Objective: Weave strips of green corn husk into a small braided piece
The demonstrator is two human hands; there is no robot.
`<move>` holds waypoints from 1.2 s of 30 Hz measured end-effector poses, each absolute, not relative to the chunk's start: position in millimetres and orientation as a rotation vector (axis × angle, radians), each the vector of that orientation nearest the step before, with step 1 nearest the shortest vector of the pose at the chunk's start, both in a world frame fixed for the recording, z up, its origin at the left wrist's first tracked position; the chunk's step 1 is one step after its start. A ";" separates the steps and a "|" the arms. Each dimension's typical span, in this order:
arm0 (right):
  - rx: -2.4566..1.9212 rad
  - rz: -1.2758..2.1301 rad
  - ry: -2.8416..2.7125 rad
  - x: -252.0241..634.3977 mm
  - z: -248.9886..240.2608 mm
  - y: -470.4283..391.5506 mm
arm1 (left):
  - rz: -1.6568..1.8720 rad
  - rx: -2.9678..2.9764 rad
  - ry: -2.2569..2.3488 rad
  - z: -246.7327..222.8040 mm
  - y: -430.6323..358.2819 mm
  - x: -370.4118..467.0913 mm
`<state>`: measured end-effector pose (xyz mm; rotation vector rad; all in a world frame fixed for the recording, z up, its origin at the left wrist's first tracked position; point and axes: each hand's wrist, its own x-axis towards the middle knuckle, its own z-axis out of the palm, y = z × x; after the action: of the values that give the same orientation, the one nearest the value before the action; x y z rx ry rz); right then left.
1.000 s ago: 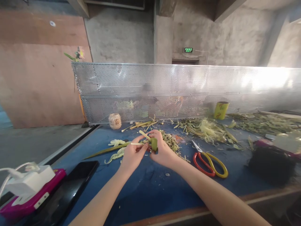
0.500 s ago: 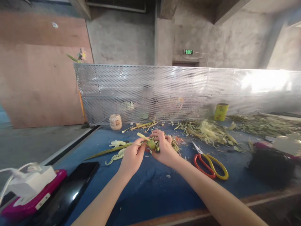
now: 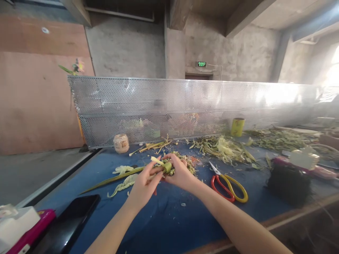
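Observation:
My left hand point(image 3: 147, 180) and my right hand point(image 3: 180, 173) meet above the blue tabletop. Between them is a small bundle of green plant pieces with a green leaf-like strip point(image 3: 167, 167) curled at its end. The left fingers pinch a pale, flat strip end point(image 3: 156, 161) and the bundle's left side. My right fingers curl round the other side and partly hide it. A long yellow-green stalk point(image 3: 111, 180) runs leftward from under the left hand, beside crinkled pale green strips point(image 3: 126, 182). Shredded plant bits point(image 3: 191, 165) lie behind the right hand.
Red-and-yellow-handled scissors point(image 3: 230, 188) lie right of my forearm. A twine spool point(image 3: 121, 143), dry stalks point(image 3: 156, 145), leaf piles point(image 3: 222, 148) and a yellow-green cylinder point(image 3: 237, 127) stand before the perforated metal screen point(image 3: 148, 95). A black phone point(image 3: 76, 220) lies front left; a dark bundle point(image 3: 290, 183) sits right.
The view has turned slightly right and tilted up, so the scene sits further left. Both hands keep hold of the bundle, with small shifts of the fingers.

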<state>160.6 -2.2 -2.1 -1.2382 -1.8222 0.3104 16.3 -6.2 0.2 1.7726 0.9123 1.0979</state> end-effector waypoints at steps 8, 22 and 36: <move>-1.196 0.328 -1.952 161.1 -1.5 -6.7 | 1.156 1.944 0.947 -1.7 -0.2 13.6; -1.187 -0.219 -1.831 158.8 -6.3 -9.0 | 1.390 1.770 1.062 -2.9 8.9 8.8; -1.129 0.305 -2.033 154.1 -1.5 -10.2 | 1.374 1.315 0.800 -4.6 10.5 12.3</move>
<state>154.1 -10.2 -1.5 -1.1294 -2.0328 0.3046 12.3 10.5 -4.6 1.3153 0.7998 1.3742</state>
